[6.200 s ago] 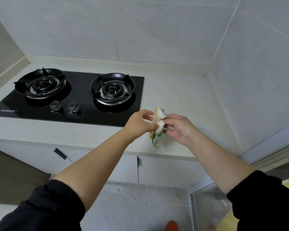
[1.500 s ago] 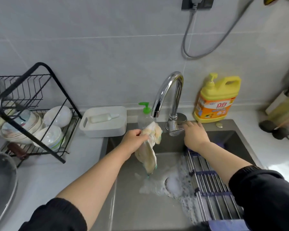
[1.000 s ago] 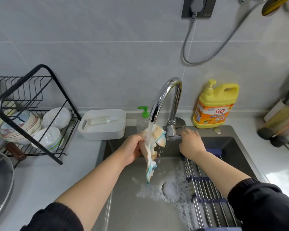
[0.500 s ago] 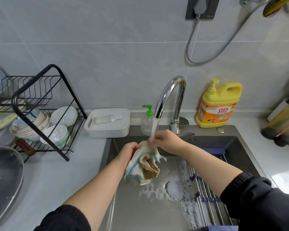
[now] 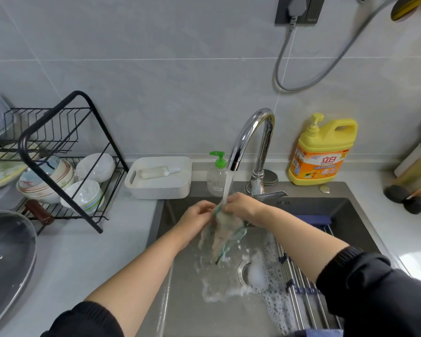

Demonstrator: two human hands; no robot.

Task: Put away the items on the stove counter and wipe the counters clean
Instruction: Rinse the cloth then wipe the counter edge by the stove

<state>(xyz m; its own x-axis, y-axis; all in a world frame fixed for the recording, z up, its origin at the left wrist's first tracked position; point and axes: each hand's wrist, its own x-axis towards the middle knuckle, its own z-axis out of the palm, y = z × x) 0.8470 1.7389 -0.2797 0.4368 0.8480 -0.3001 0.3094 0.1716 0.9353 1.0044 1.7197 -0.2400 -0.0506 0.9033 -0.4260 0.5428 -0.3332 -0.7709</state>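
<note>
Head view, kitchen sink.

**A:** What changes here?

**B:** The right hand (image 5: 241, 206) is off the tap lever, where it sits a second and a half ago, and now joins the left hand (image 5: 197, 216) on the cloth (image 5: 225, 229). The faucet (image 5: 250, 132) is running, and its stream (image 5: 227, 188) lands just where the two hands meet.

**A:** How do the hands hold it?

**B:** Both grip the bunched top of the cloth, fingers curled round it. The rest hangs soaked between them, low in the sink (image 5: 350, 215), above the foam (image 5: 255, 276) at the drain. A second and a half back it dangles from the left hand alone, under a dry spout.

**A:** And the job?

**B:** Seconds earlier the same cloth is held over a bare stove counter. That suggests the putting-away there is done and that this is a rinse, either between wipes or after them. Wringing out looks the likely next step. Whether the counter by the dish rack (image 5: 58, 166) still needs the cloth is not clear.
</note>
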